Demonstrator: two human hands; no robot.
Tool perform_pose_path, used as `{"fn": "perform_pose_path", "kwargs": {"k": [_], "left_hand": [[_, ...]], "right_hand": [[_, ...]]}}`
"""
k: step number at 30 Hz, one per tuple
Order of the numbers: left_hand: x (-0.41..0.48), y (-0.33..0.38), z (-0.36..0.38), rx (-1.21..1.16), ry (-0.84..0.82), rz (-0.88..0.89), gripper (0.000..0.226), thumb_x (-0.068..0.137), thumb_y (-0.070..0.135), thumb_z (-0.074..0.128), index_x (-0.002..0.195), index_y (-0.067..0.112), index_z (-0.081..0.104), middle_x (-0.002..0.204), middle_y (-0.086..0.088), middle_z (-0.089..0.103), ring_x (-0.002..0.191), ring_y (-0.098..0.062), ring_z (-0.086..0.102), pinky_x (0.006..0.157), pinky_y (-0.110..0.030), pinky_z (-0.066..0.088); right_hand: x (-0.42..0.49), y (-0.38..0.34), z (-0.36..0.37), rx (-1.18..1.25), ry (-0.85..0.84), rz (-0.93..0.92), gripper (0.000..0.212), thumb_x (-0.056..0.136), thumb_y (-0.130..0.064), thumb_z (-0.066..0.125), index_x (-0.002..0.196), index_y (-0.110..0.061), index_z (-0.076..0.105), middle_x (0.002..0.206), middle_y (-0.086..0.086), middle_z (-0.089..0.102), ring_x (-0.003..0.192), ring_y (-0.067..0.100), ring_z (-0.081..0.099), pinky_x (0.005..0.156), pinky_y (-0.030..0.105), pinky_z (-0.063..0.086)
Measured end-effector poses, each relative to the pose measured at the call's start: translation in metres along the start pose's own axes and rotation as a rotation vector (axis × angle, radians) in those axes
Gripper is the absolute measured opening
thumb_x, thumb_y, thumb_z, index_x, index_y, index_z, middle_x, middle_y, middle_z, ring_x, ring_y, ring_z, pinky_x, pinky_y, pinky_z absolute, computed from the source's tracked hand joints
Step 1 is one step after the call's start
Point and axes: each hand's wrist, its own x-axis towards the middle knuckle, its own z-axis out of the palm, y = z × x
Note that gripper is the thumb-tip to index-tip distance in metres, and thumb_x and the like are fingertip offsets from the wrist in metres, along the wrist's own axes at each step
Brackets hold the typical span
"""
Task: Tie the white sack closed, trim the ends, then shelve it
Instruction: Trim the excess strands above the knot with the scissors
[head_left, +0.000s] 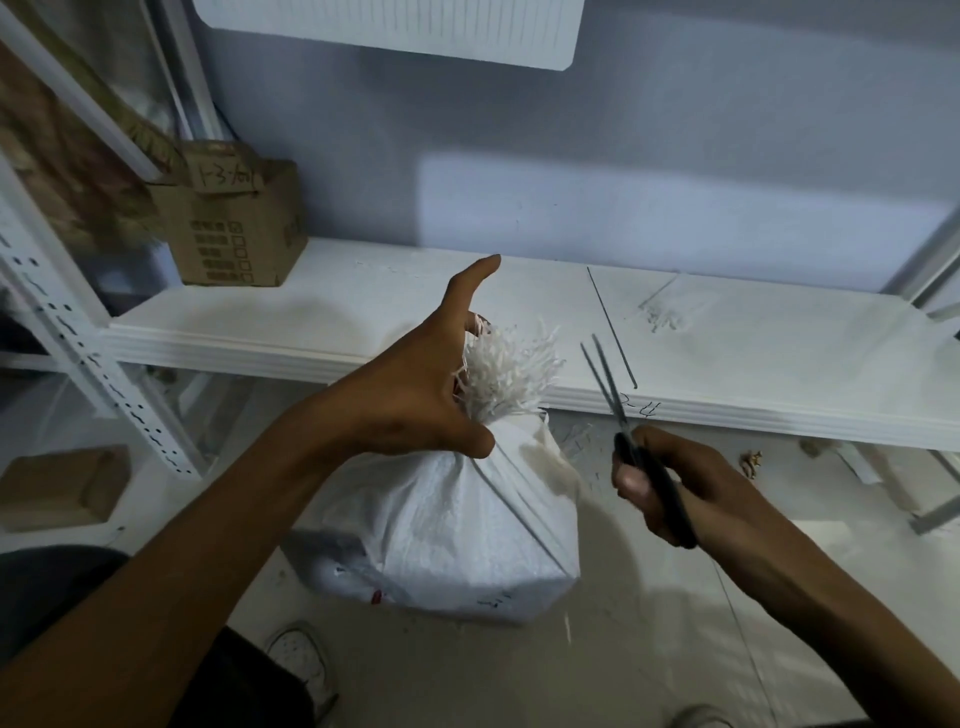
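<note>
Sack (457, 525): white woven, on floor in front of shelf (363, 306), neck gathered into frayed tuft (506, 376) pointing up. Cord crossing body diagonally; knot itself hidden behind left hand. Small red mark and faint dark print near lower edge, unreadable.

Left hand (415, 389): at neck of sack, thumb pressed on cloth just under tuft, index finger stretched out toward shelf, other fingers hidden behind tuft. Likely steadying neck and keeping fingers out of blade path.

Right hand (675, 483): closed round black handles of scissors (623, 415). Blades parted, tips up, just right of tuft, apart from it. Judged poised for trimming frayed ends; shelving not yet done.

Shelf: white board, bare in middle, probably destination. Loose white fibre scraps (662, 314) on right part; more on floor beside sack.

Box (234, 223): cardboard, far left of shelf. Handwritten label, roughly "1-3-", rest unclear; printed checkbox grid on side.

Shelf front edge: handwritten mark ending "-4", partly hidden by scissors.
</note>
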Motion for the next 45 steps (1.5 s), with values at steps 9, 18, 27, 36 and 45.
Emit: {"fn": "perform_pose_path", "kwargs": {"k": [9,18,27,36,45], "left_hand": [[0.004,-0.007,0.005,0.074,-0.014,0.022,0.141,0.054,0.006,0.089,0.151,0.044,-0.007,0.129,-0.007,0.050,0.106,-0.018,0.059,0.088,-0.028,0.056],[0.001,-0.008,0.004,0.106,-0.027,0.021,0.142,0.053,0.007,0.089,0.152,0.040,-0.008,0.134,-0.007,0.045,0.118,-0.019,0.050,0.096,-0.029,0.048],[0.003,-0.011,0.012,0.188,-0.079,0.020,0.144,0.054,0.002,0.085,0.152,0.039,-0.013,0.128,-0.014,0.048,0.092,-0.018,0.045,0.071,-0.022,0.041],[0.001,-0.007,0.011,0.189,-0.028,0.007,0.144,0.053,0.004,0.090,0.153,0.036,-0.010,0.141,-0.013,0.043,0.116,-0.017,0.051,0.092,-0.026,0.046],[0.001,0.000,0.012,0.151,0.054,-0.006,0.133,0.058,0.004,0.087,0.151,0.039,-0.001,0.123,-0.007,0.051,0.050,-0.012,0.057,0.060,-0.022,0.056]], "right_hand": [[0.001,-0.004,0.007,-0.089,0.151,-0.099,0.045,0.068,-0.039,0.072,0.053,-0.008,0.044,0.044,-0.007,0.046,0.043,-0.002,0.056,0.045,0.005,0.033],[0.000,-0.004,-0.004,-0.139,0.058,0.029,0.063,0.057,-0.070,0.059,0.069,-0.009,0.051,0.055,-0.007,0.052,0.044,-0.001,0.054,0.058,0.020,0.035],[0.002,0.001,0.000,-0.143,0.041,-0.065,0.069,0.061,-0.072,0.070,0.054,-0.007,0.049,0.056,0.018,0.049,0.054,0.033,0.053,0.059,0.029,0.040],[0.001,0.000,-0.004,-0.075,0.029,-0.001,0.089,0.049,-0.091,0.054,0.068,-0.005,0.049,0.063,0.010,0.048,0.053,0.014,0.041,0.056,0.021,0.037],[0.001,0.002,0.004,-0.155,0.188,-0.096,0.058,0.065,-0.061,0.074,0.050,-0.012,0.045,0.049,0.007,0.045,0.048,0.020,0.052,0.053,0.023,0.033]]}}
